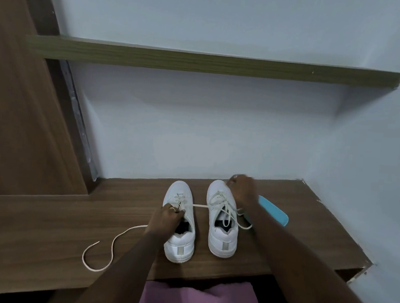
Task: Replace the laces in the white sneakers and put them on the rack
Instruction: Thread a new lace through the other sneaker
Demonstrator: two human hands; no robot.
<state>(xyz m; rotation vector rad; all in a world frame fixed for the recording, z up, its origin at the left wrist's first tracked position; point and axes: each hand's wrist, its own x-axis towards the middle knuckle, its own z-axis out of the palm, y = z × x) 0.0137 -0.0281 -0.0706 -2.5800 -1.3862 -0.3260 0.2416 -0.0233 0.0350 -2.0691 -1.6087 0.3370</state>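
Two white sneakers stand side by side on a brown wooden desk point(70, 225), toes toward the wall. My left hand point(166, 216) grips the cream lace at the tongue of the left sneaker point(179, 244). That lace point(107, 246) trails in a loose curl across the desk to the left, and a short stretch runs right toward the other shoe. My right hand point(242, 188) rests over the toe and upper laces of the right sneaker point(222, 235), fingers curled; whether it pinches a lace is hidden. The right sneaker's laces hang loose.
A light blue flat object point(275, 213) lies on the desk just right of the right sneaker, under my right forearm. A wooden shelf point(200, 61) runs along the wall above. A brown wooden panel point(19, 115) stands at left. My lap in purple cloth point(198, 300) is at the desk's front edge.
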